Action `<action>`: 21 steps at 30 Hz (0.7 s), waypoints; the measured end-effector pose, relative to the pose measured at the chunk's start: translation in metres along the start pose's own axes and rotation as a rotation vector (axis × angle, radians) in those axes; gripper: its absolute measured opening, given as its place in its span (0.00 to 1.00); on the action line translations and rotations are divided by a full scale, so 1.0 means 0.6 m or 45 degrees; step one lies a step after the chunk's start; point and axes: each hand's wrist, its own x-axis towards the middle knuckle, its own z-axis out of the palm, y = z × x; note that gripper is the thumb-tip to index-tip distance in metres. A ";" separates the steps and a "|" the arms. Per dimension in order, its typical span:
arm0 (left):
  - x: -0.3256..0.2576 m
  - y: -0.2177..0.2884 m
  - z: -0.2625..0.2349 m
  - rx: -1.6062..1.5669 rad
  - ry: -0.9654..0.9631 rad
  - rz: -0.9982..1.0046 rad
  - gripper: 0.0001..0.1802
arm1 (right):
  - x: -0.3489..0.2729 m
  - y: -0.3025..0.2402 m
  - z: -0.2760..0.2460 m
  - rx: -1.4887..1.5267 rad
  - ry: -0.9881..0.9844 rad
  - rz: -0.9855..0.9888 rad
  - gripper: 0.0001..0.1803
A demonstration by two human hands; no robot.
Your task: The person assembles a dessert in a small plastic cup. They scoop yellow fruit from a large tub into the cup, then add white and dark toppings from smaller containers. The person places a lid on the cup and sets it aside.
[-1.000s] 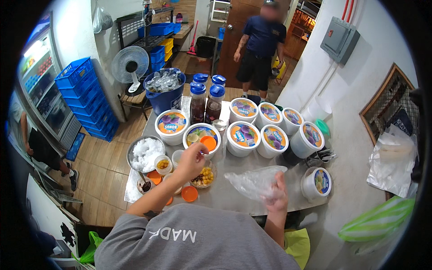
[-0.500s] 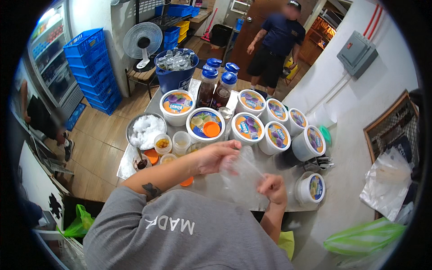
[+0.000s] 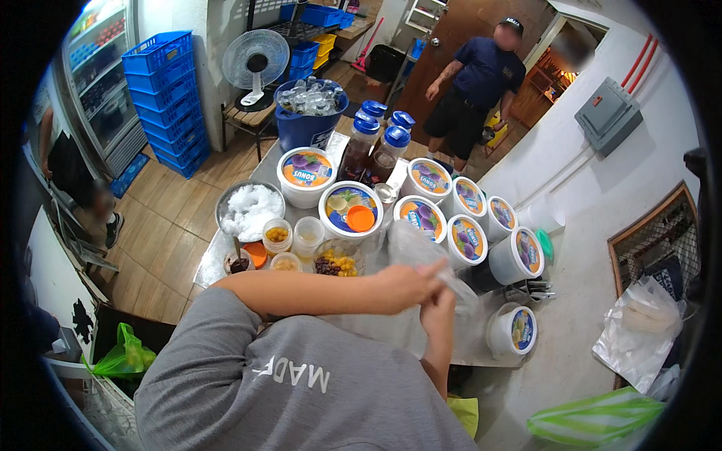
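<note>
A clear plastic bag point(image 3: 415, 246) spreads over the table in front of me. My left hand point(image 3: 410, 287) reaches across and grips the bag, its fingers blurred by motion. Just below, my right hand point(image 3: 438, 307) is closed on the gathered film, touching the left. To the left of the bag lies a clear bowl point(image 3: 362, 264) of dark beans and yellow pieces. Near it are small clear tubs: one of yellow pieces point(image 3: 277, 234), one pale point(image 3: 308, 236) and another point(image 3: 286, 262). A metal bowl point(image 3: 250, 213) holds white shaved ice.
Tubs with printed lids point(image 3: 307, 167) crowd the table, an orange lid point(image 3: 360, 219) on one. Behind stand blue-capped jars point(image 3: 391, 150) and a blue bucket point(image 3: 307, 128) of glass bottles. One person point(image 3: 477, 75) stands by the door; another is at far left. Plastic bags hang at right.
My left hand has moved right and down to meet my right hand at the bag. The bag has swung up and right, uncovering the bowl of beans. The view has shifted slightly.
</note>
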 end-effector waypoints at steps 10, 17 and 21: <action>-0.130 -0.019 -0.027 -0.373 -0.043 0.240 0.23 | 0.152 0.158 -0.017 0.086 0.401 -0.112 0.35; -0.412 -0.138 -0.220 -0.439 1.120 -1.009 0.21 | 0.207 -0.001 -0.013 0.531 0.072 -0.078 0.43; -0.628 -0.316 -0.027 -0.597 0.728 -2.086 0.30 | 0.270 -0.128 0.135 0.302 -0.378 -0.470 0.46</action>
